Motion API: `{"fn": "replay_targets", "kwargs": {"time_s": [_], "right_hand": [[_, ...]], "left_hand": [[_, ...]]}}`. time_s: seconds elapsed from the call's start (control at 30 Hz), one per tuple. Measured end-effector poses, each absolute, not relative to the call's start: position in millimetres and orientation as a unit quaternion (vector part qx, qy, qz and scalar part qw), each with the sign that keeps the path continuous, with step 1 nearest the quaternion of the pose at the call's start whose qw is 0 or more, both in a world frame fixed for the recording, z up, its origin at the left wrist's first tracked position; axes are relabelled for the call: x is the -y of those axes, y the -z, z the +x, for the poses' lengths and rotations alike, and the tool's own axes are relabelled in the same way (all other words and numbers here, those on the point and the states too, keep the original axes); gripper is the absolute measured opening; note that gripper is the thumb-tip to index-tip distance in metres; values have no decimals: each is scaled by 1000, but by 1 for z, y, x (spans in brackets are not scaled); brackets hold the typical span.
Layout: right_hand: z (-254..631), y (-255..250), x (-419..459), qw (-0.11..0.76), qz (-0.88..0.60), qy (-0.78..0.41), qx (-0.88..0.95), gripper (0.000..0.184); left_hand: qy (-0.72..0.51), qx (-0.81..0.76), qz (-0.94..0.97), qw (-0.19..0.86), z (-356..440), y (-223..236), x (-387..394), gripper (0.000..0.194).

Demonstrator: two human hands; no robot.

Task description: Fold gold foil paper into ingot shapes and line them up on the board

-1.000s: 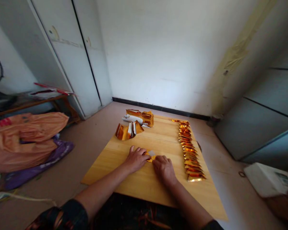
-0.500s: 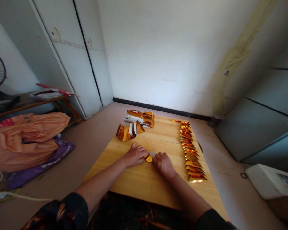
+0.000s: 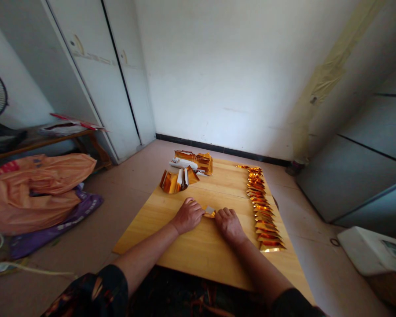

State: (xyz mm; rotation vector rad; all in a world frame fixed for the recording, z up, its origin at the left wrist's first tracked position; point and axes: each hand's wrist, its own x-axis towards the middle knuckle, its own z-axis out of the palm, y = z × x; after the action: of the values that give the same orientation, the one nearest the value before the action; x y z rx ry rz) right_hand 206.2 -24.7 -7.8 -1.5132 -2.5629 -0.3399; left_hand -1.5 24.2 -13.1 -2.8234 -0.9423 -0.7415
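Note:
A small piece of gold foil paper (image 3: 210, 213) with a pale grey patch lies low over the wooden table (image 3: 185, 246), held between my two hands. My left hand (image 3: 188, 215) pinches its left end, fingers closed. On the other end my right hand (image 3: 230, 223) has its fingers curled and closed. Right of my hands runs a long row of folded gold foil pieces (image 3: 264, 211), set closely one behind another. Beyond my left hand stand curved sheets of gold foil paper (image 3: 173, 181) with white showing on some faces. My fingertips hide both ends of the held piece.
More gold paper stacks (image 3: 204, 163) and a white roll (image 3: 184, 164) are at the table's far left corner. An orange cloth or bag (image 3: 42, 189) and a purple bag (image 3: 62, 224) lie on the floor at left. A white box (image 3: 372, 251) stands at right.
The held paper has gone from a bunched shape to a flatter strip, its grey patch now plainer. My hands have moved slightly apart, and the left fingers have closed in more.

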Motion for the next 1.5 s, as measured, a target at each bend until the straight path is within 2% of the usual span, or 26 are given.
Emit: {"fn": "replay_targets", "kwargs": {"time_s": [0.33, 0.63, 0.83, 1.0, 1.3, 1.5], "right_hand": [[198, 6, 30, 129, -624, -33, 770, 19], [189, -18, 25, 46, -709, -102, 696, 23], [184, -26, 23, 1, -728, -103, 678, 23], [180, -29, 18, 2, -752, -121, 649, 26], [183, -26, 10, 5, -769, -138, 624, 27], [189, -25, 8, 22, -768, -151, 622, 18]], "left_hand": [[232, 324, -917, 15, 4, 9, -24, 21], [261, 463, -827, -183, 8, 12, -31, 14], [291, 492, -783, -246, 10, 16, -33, 10], [293, 519, -768, -234, 15, 18, -31, 10], [265, 552, -776, -151, 23, 12, -23, 8], [234, 555, -786, -136, 23, 10, -22, 11]]}}
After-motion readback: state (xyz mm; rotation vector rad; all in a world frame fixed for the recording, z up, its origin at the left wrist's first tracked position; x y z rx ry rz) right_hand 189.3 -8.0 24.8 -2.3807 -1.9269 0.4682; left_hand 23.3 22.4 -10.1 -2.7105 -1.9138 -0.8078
